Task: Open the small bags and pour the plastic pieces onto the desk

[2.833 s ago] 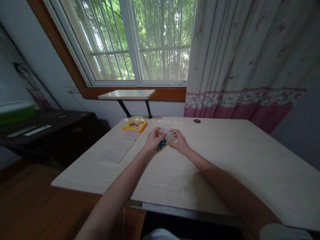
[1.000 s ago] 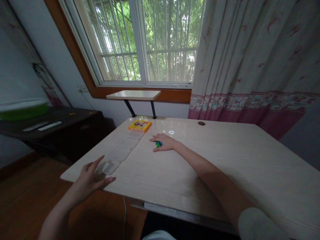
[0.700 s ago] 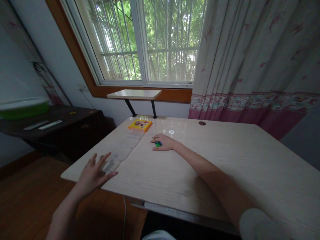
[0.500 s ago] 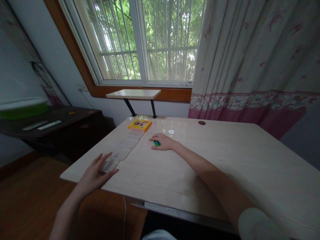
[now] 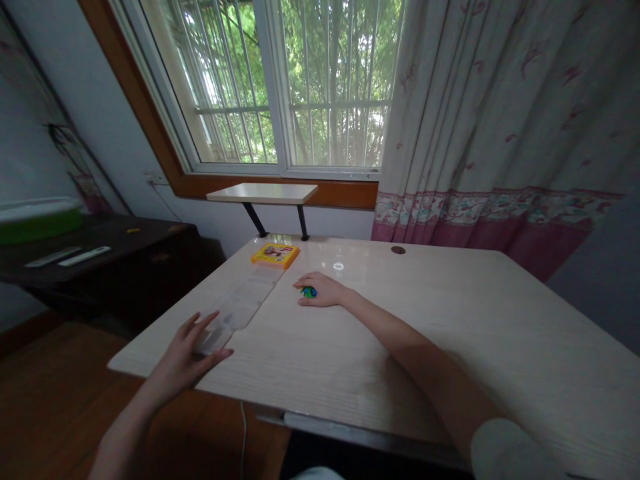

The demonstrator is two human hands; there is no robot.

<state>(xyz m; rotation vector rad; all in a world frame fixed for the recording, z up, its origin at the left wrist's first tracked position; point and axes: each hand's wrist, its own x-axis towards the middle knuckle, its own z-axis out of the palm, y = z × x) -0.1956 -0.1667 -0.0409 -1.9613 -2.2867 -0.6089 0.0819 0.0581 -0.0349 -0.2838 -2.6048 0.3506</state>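
Note:
On the pale wooden table (image 5: 360, 347), my right hand (image 5: 323, 291) rests with its fingers curled round a small green-and-blue object (image 5: 309, 292), perhaps a toy; its exact kind is too small to make out. To the left lies a long, flat strip of clear plastic (image 5: 245, 297) in joined sections, running from a yellow box (image 5: 275, 255) with a printed top toward the table's near left edge. My left hand (image 5: 193, 347) is at the strip's near end, thumb and fingers spread on either side of it. Whether its palm touches the plastic is hidden.
A small raised shelf (image 5: 263, 193) on black legs stands at the table's back left, below the barred window. A brown round cap (image 5: 399, 250) sits near the back edge. Further left is a dark side table (image 5: 145, 243) with a green tub (image 5: 40, 220).
The view has shifted slightly, so everything sits a little lower and further left. Both hands keep nearly the same places on the table; the small object seems turned slightly in my right fingers.

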